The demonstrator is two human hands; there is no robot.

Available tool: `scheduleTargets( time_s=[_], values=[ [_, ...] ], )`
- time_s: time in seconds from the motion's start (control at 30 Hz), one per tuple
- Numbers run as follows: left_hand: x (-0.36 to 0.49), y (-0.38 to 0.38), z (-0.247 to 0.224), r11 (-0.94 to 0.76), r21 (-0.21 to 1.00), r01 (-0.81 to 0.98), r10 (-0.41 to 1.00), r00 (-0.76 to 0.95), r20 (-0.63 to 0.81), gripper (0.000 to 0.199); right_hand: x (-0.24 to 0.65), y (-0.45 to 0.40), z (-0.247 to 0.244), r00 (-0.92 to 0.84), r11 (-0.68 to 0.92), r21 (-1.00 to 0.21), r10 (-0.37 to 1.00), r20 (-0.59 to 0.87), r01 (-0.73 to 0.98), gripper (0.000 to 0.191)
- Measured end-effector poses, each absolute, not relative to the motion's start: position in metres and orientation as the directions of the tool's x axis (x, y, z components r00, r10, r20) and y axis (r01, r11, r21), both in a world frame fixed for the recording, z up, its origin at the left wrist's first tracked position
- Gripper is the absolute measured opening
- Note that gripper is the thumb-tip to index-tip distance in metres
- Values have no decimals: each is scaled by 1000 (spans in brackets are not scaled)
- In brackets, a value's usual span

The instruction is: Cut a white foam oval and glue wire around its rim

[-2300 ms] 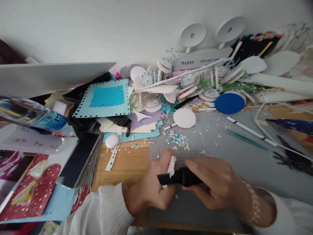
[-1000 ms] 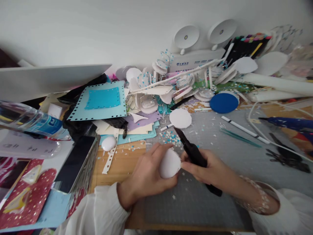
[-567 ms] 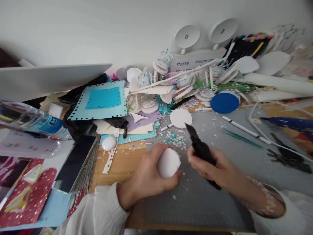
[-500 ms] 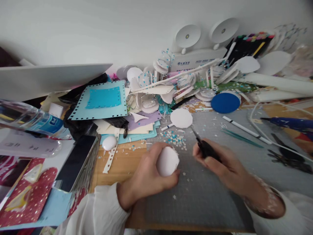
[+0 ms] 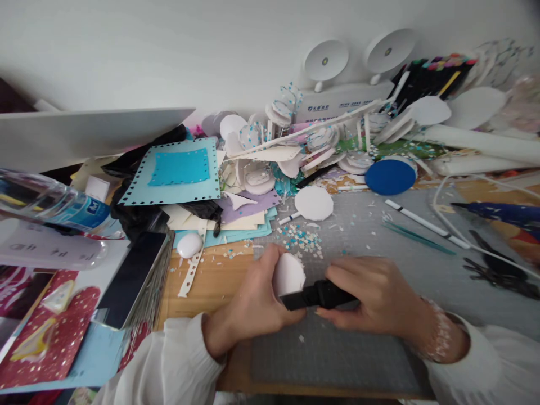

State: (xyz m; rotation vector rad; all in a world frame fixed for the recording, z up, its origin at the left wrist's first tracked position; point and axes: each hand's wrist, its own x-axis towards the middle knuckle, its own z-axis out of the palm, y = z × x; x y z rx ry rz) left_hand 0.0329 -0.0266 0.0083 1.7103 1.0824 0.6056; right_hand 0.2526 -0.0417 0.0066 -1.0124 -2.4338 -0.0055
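My left hand (image 5: 264,298) is wrapped round a small white round piece (image 5: 289,274) with a rough edge, above the grey cutting mat (image 5: 337,360). My right hand (image 5: 375,292) grips a black-handled tool (image 5: 327,294), whose dark front end lies across the lower edge of the white piece, by my left thumb. Its tip is hidden there. Just beyond my hands are scattered blue and white star bits (image 5: 301,239) and a flat white paper disc (image 5: 314,203).
Teal tweezers (image 5: 417,237), a white pen (image 5: 426,224) and a blue disc (image 5: 391,176) lie to the right. Paper flowers crowd the back. A phone (image 5: 130,279) and a plastic bottle (image 5: 63,205) are at left.
My right hand has moved left and down, bringing the black tool from beside the paper disc to the white piece. My left hand keeps its hold, nearly in place.
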Motion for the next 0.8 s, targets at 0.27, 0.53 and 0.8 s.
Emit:
scheduleTargets(
  time_s=[0.27,0.53,0.8],
  values=[
    [32,-27,9,-115,915,386,872,481,-93,43,256,-40,5,-595,716,-138,657,463,684,43],
    [31,-27,11,-100,900,424,876,467,-123,40,257,-39,6,-581,702,-119,662,474,703,44],
    [33,-29,11,-121,894,432,853,506,-128,36,259,-38,5,-557,691,-132,668,493,711,44]
  ],
)
